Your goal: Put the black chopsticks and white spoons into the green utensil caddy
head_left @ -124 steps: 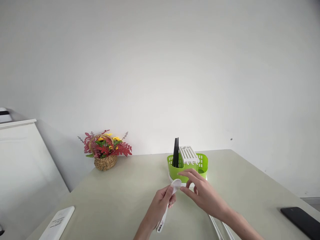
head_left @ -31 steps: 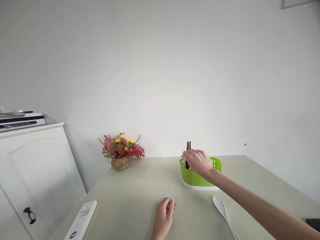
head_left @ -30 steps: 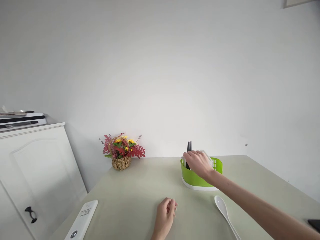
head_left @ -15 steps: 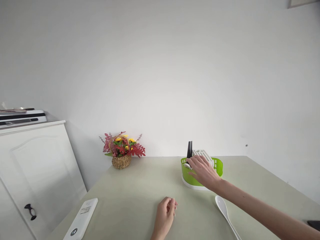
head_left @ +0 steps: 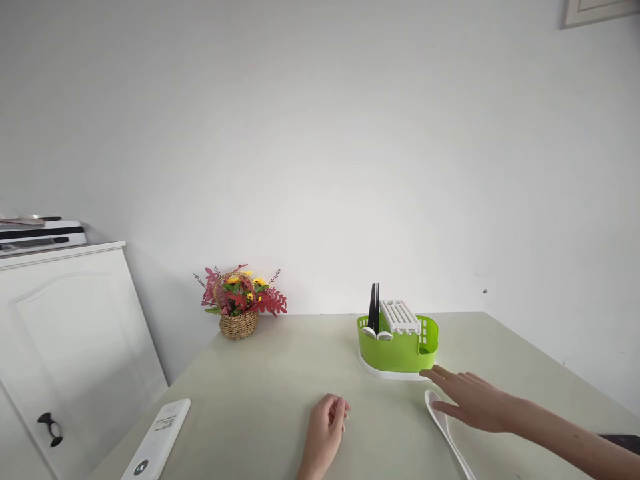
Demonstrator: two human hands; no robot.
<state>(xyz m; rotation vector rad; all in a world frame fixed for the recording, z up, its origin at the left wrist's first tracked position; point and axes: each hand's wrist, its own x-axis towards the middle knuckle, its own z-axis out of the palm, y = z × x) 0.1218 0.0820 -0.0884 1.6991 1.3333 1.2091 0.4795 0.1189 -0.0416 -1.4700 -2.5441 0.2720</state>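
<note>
A green utensil basket (head_left: pixel 395 353) on a white base stands on the table, holding black chopsticks (head_left: pixel 374 307) and two white spoons (head_left: pixel 384 336) at its left end. A white slotted rack (head_left: pixel 400 317) sits across its top. In front of the basket lies a large white spoon (head_left: pixel 443 421), its bowl toward the basket. My right hand (head_left: pixel 467 397) is stretched out over the spoon's bowl, fingers apart and holding nothing; whether the thumb touches it I cannot tell. My left hand (head_left: pixel 327 423) rests on the table with curled fingers, and nothing shows in it.
A wicker basket of artificial flowers (head_left: pixel 240 325) stands at the table's back left. Near the left edge lies a long white device (head_left: pixel 157 437) with a round dark button. A white cabinet (head_left: pixel 85 333) is to the left, and a dark object (head_left: pixel 623 441) is at the right edge.
My right hand has left the basket and moved down and right to the large white spoon. Two spoons in the basket are now uncovered. The left hand stays curled in place.
</note>
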